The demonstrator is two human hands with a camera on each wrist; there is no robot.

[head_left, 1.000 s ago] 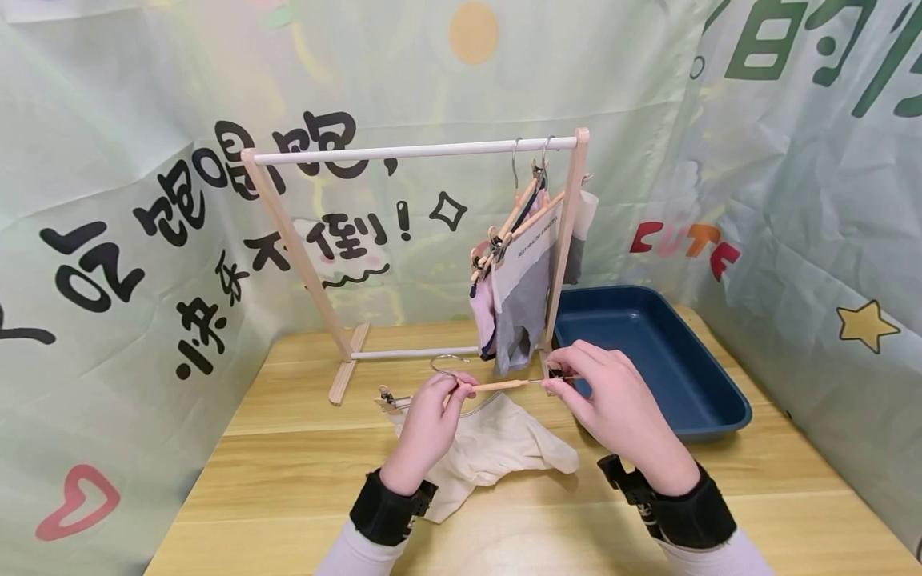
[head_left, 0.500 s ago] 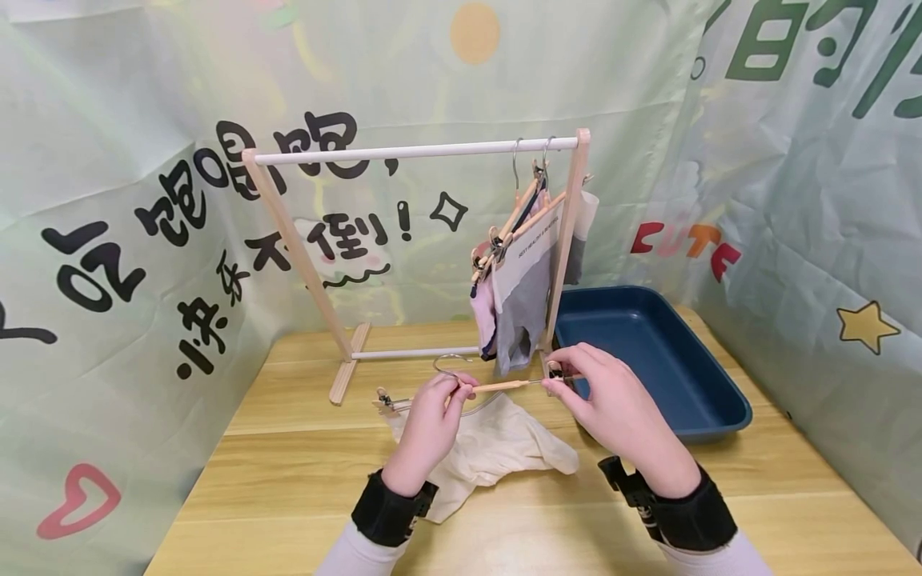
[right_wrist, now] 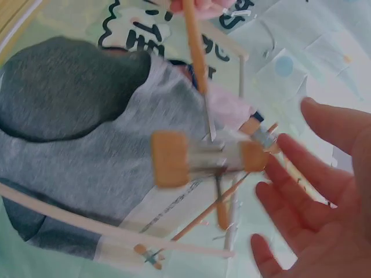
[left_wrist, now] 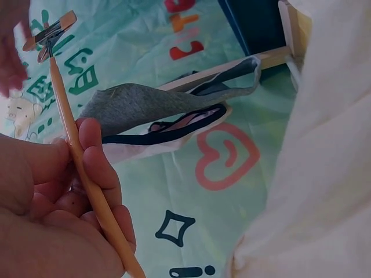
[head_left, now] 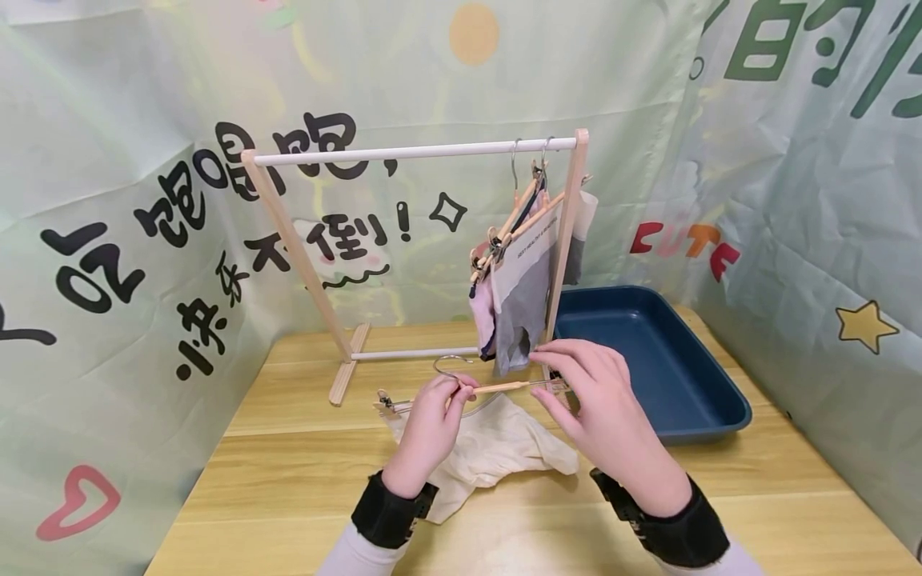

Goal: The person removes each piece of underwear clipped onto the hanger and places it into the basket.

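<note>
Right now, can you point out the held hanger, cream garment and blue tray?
Held hanger [left_wrist: 67,116], left wrist view: upper stretch of its wooden bar.
Cream garment [head_left: 504,444], head view: middle of the cloth.
Blue tray [head_left: 657,352], head view: bare inside floor.

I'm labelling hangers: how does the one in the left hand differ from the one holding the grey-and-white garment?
The held hanger is gripped by the left hand; the rack hanger hangs from the white bar. In the head view, the held hanger runs nearly level; the rack hanger slants up rightward. Both have tan rods and metal hooks.
</note>
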